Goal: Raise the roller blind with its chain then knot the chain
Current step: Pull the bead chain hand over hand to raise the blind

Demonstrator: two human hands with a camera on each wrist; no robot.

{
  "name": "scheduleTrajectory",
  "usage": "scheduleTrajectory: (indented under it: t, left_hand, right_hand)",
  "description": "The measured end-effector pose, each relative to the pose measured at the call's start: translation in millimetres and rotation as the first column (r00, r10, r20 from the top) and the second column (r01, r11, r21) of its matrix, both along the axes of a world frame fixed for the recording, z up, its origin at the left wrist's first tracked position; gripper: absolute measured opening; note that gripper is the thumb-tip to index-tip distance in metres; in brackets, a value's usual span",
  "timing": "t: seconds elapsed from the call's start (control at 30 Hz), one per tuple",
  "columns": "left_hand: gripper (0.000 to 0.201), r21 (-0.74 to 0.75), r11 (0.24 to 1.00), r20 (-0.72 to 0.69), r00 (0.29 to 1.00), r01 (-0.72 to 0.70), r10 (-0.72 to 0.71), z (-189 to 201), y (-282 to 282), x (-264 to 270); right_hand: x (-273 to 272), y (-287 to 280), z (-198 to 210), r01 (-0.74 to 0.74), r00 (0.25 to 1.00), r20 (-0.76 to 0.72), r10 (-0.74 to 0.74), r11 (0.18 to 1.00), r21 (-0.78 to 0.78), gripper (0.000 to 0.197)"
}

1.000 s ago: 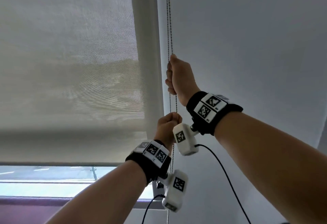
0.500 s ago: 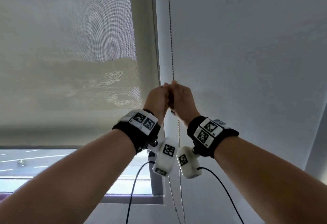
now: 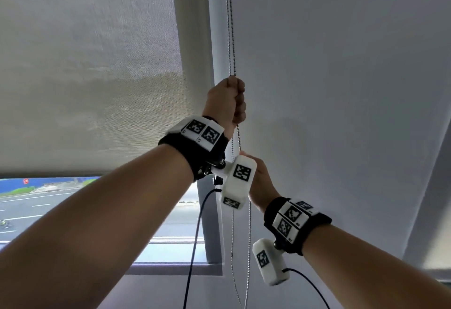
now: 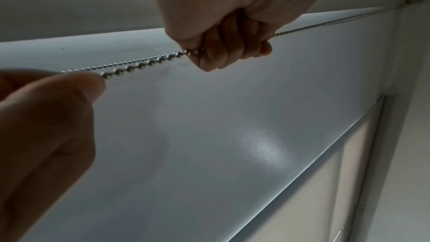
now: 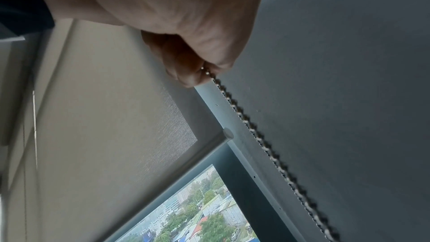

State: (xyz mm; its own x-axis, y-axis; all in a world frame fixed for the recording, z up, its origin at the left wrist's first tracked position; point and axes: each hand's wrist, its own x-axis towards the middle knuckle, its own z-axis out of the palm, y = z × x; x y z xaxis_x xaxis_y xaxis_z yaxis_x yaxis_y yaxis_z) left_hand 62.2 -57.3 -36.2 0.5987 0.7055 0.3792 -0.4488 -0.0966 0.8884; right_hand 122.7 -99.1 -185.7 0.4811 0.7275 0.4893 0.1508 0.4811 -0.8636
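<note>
A beaded metal chain hangs in two strands along the window frame, right of the beige roller blind. My left hand is raised and makes a fist round the chain; the left wrist view shows its fingers curled over the beads. Lower down, my right hand is partly hidden behind the left wrist camera. It pinches one strand between thumb and fingers. The blind's bottom bar hangs partway up the window.
Below the blind, the glass shows a road outside. A grey wall fills the right side. The window sill runs under the glass. Black cables trail down from the wrist cameras, near the chain's lower loop.
My right hand has pulled the chain down from high to low. My left hand has climbed from below to above it. The blind's lower edge sits higher, and more window shows.
</note>
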Motion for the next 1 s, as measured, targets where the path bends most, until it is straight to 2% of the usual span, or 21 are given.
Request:
scheduleTrajectory:
  t: [0.1, 0.27, 0.37, 0.47, 0.63, 0.77, 1.0]
  left_hand:
    - [0.033, 0.037, 0.999, -0.048, 0.999, -0.019, 0.02, 2, -3, 0]
    - [0.033, 0.06, 0.998, -0.056, 0.998, -0.009, 0.012, 1, -2, -4]
    - [0.032, 0.054, 0.999, -0.044, 0.999, -0.004, 0.006, -1, 0, -6]
    - [0.032, 0.032, 0.999, -0.041, 0.999, -0.008, 0.01, -6, 0, -8]
    - [0.033, -0.007, 1.0, -0.057, 0.998, -0.018, 0.018, -17, -8, -6]
    - [0.037, -0.033, 0.999, -0.071, 0.997, -0.005, 0.003, -31, -11, -7]
    - [0.039, -0.063, 0.998, -0.155, 0.988, -0.028, 0.018, -73, -13, -14]
  right_hand:
    - [5, -2, 3, -0.021, 1.0, 0.02, 0.022, 0.999, -0.029, 0.049]
    - [26, -6, 24, 0.042, 0.98, 0.196, -0.035, 0.998, -0.035, 0.038]
    - [37, -10, 54, 0.127, 0.941, 0.314, -0.129, 0.992, 0.027, 0.035]
    - [40, -11, 91, 0.139, 0.921, 0.35, -0.17, 0.984, 0.112, 0.03]
    - [30, -13, 147, 0.122, 0.922, 0.347, -0.174, 0.978, 0.167, 0.031]
    - [13, -19, 183, 0.035, 0.949, 0.302, -0.086, 0.984, 0.172, 0.036]
    - [-3, -14, 199, -0.036, 0.987, 0.157, 0.025, 0.997, 0.068, 0.037]
